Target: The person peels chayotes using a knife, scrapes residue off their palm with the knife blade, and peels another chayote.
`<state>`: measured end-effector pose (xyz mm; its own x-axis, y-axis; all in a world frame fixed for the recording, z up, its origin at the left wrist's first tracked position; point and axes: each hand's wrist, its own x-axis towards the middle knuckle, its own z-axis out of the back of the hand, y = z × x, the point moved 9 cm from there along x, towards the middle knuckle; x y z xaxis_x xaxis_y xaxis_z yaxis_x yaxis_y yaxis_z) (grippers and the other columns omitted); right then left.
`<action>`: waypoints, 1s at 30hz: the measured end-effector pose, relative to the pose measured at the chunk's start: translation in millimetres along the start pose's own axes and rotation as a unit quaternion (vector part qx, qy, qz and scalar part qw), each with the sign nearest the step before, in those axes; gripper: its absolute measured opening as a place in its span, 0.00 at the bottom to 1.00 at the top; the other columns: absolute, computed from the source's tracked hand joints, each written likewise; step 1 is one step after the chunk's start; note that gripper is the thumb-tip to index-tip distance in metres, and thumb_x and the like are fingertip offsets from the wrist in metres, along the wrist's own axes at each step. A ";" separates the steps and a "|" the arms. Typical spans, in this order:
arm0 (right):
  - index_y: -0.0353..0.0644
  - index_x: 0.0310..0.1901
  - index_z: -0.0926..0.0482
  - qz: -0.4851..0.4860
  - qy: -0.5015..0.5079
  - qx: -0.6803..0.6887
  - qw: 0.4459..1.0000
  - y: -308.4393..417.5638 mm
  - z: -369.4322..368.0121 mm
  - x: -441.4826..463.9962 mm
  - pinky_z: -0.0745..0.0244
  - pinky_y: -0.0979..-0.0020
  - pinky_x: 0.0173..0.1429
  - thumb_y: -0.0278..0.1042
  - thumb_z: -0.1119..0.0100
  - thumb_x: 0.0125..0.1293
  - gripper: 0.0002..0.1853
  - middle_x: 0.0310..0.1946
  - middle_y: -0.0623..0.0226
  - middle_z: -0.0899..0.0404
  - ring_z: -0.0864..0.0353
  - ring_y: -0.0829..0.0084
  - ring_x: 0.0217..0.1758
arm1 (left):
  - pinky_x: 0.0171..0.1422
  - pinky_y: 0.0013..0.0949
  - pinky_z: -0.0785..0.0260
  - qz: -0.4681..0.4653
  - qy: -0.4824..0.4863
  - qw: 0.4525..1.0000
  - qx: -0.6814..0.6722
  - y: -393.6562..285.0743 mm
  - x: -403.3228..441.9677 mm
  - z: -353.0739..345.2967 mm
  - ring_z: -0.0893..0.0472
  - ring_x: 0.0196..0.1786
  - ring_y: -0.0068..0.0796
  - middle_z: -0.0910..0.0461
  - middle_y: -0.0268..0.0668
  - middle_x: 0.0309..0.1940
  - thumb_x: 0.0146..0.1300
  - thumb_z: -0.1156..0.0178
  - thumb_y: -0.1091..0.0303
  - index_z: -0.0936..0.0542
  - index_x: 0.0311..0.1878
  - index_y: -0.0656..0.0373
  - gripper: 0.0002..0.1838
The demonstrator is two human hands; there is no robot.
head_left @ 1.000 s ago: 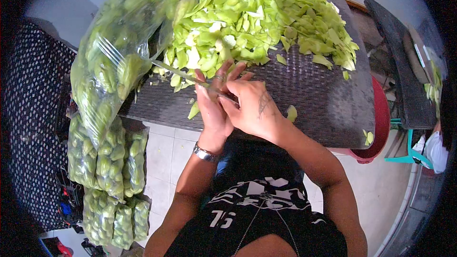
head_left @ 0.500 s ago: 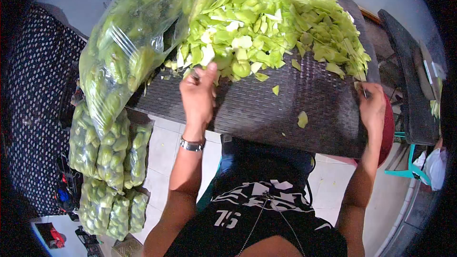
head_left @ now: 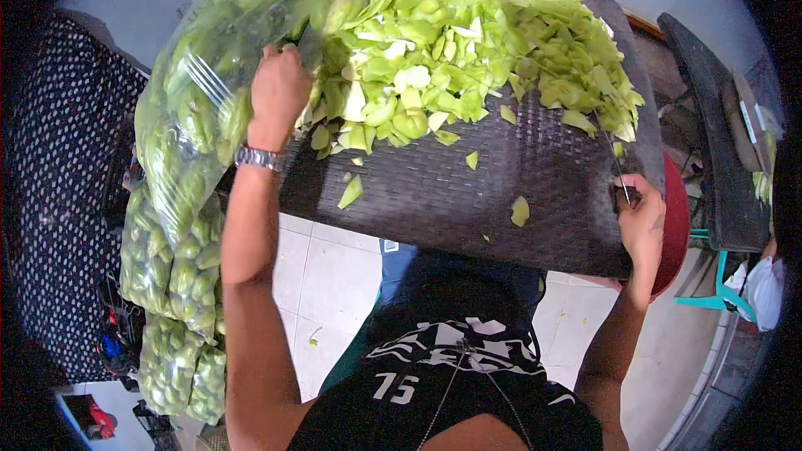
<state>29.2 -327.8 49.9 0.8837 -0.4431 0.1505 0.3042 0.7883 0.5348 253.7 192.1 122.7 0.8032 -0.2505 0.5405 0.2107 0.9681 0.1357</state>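
My left hand [head_left: 281, 92], with a metal watch on the wrist, is at the edge of a large clear bag [head_left: 192, 92] full of green vegetables. Its fingers are curled, and what they hold, if anything, is hidden. Near the table's right edge, my right hand [head_left: 639, 210] is closed on a thin knife [head_left: 619, 169], its blade pointing up and away toward the pile. A big heap of pale green slices [head_left: 468, 42] covers the far part of the dark woven table [head_left: 418, 188].
Smaller bags of green vegetables [head_left: 171, 284] are stacked at the lower left. A red tub [head_left: 675, 225] stands beyond the table's right edge. Further right are a dark chair [head_left: 714, 134] and a teal stool [head_left: 720, 296]. Loose slices lie near the table's front.
My hands have parted from over the table's middle. My left hand has gone left to the big bag; my right hand has moved to the right edge, with the knife in it.
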 end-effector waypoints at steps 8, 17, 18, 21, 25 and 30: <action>0.39 0.43 0.20 0.039 -0.041 0.012 0.998 5.0 -4.5 -9.9 0.24 0.62 0.42 0.21 0.31 0.58 0.12 0.33 0.54 0.17 0.16 0.57 0.34 | 0.46 0.50 0.20 0.003 0.016 1.000 -0.003 42.7 26.4 -69.8 0.15 0.41 0.59 0.18 0.65 0.34 0.64 0.46 0.74 0.20 0.45 0.70 0.11; 0.45 0.50 0.22 0.076 -0.081 -0.099 0.989 20.4 -26.8 -23.1 0.22 0.48 0.50 0.26 0.33 0.56 0.19 0.44 0.51 0.19 0.16 0.43 0.47 | 0.47 0.44 0.22 0.337 -0.105 0.457 -0.816 110.6 99.9 -196.8 0.17 0.42 0.42 0.16 0.43 0.43 0.71 0.35 0.52 0.22 0.57 0.65 0.24; 0.45 0.51 0.23 0.066 -0.073 -0.110 0.989 21.4 -27.7 -24.3 0.22 0.48 0.49 0.26 0.33 0.56 0.19 0.44 0.51 0.19 0.16 0.43 0.46 | 0.48 0.43 0.22 0.309 -0.128 0.456 -0.824 110.8 110.8 -202.7 0.17 0.44 0.40 0.16 0.41 0.44 0.70 0.33 0.50 0.23 0.59 0.64 0.27; 0.44 0.51 0.28 0.055 -0.059 -0.160 0.984 32.1 -28.8 -28.3 0.21 0.47 0.48 0.28 0.34 0.55 0.21 0.42 0.52 0.23 0.16 0.43 0.44 | 0.57 0.45 0.22 0.263 -0.136 0.404 -0.865 80.5 128.1 -155.0 0.18 0.53 0.44 0.19 0.44 0.55 0.62 0.28 0.43 0.22 0.63 0.58 0.35; 0.44 0.50 0.29 0.040 -0.036 -0.184 0.982 32.4 -37.7 -27.6 0.21 0.47 0.48 0.27 0.35 0.53 0.22 0.42 0.52 0.24 0.18 0.44 0.46 | 0.62 0.46 0.24 0.262 -0.121 0.524 -0.801 89.3 145.6 -146.2 0.20 0.59 0.41 0.20 0.40 0.60 0.66 0.32 0.47 0.23 0.65 0.57 0.31; 0.44 0.50 0.29 0.034 -0.040 -0.195 0.980 33.7 -38.1 -28.3 0.21 0.48 0.49 0.27 0.35 0.54 0.21 0.42 0.53 0.24 0.18 0.45 0.47 | 0.61 0.45 0.25 0.256 -0.159 0.520 -0.799 93.8 159.4 -151.8 0.20 0.59 0.36 0.21 0.37 0.63 0.67 0.34 0.52 0.21 0.65 0.55 0.27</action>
<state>28.0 -272.4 32.0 0.8809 -0.4036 0.2472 0.3717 0.9133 0.1663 486.1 242.3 95.6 0.9026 0.2987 0.3100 0.4129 -0.3975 -0.8194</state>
